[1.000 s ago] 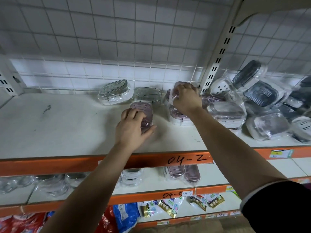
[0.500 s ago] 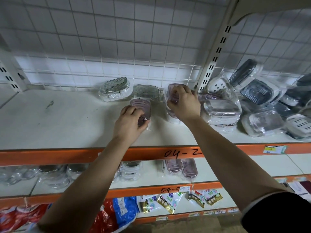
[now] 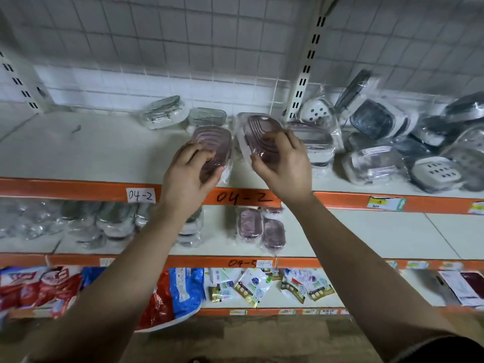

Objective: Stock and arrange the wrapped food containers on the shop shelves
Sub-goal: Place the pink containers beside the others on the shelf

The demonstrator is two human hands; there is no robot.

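My left hand (image 3: 190, 172) grips a purple wrapped container (image 3: 214, 142) near the front of the top shelf (image 3: 91, 150). My right hand (image 3: 284, 163) holds a second purple wrapped container (image 3: 258, 129), tilted up off the shelf, just right of the first. Two clear grey wrapped containers (image 3: 163, 112) (image 3: 207, 117) lie at the back of the shelf behind them. A heap of wrapped containers (image 3: 379, 142) fills the shelf to the right of the upright post (image 3: 303, 74).
The orange shelf edge (image 3: 78, 189) carries "04-2" labels. The middle shelf holds clear wrapped containers (image 3: 104, 224) and two purple ones (image 3: 262, 229). Snack bags (image 3: 170, 292) and small packets (image 3: 262, 284) lie on the bottom shelf. A wire grid backs the shelves.
Both hands have drawn back toward the shelf front with their purple containers. The right one came off the stack by the post and now tilts upward; the view dropped lower.
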